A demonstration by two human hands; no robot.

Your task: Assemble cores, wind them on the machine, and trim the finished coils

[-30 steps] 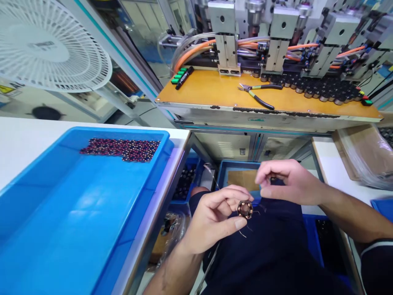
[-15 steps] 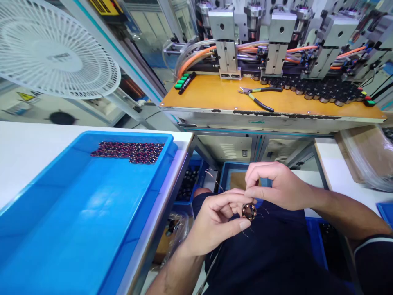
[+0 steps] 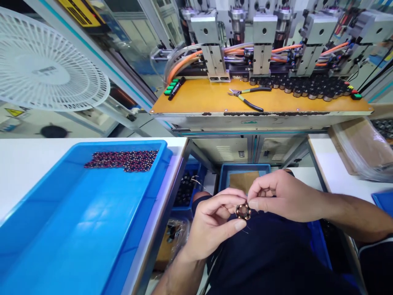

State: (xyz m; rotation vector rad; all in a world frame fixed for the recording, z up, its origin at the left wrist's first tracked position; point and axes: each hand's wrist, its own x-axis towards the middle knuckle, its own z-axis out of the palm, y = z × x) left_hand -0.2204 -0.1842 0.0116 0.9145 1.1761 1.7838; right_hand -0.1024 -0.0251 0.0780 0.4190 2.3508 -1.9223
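Observation:
My left hand pinches a small round copper-wound coil between thumb and fingers, held over my lap. My right hand is closed in a pinch at the coil's upper right edge, on a thin wire end that is too fine to see clearly. Fine wire leads stick out below the coil. To the left, a big blue bin holds a patch of several finished dark coils along its far wall.
A winding machine with an orange shelf stands ahead, carrying pliers, a marker and rows of dark parts. A white fan is at upper left. Small blue trays sit under the bench. A plastic-wrapped board lies at right.
My right hand came down and left from above the coil to pinch at its edge. The view shifted slightly; the left hand kept its hold on the coil.

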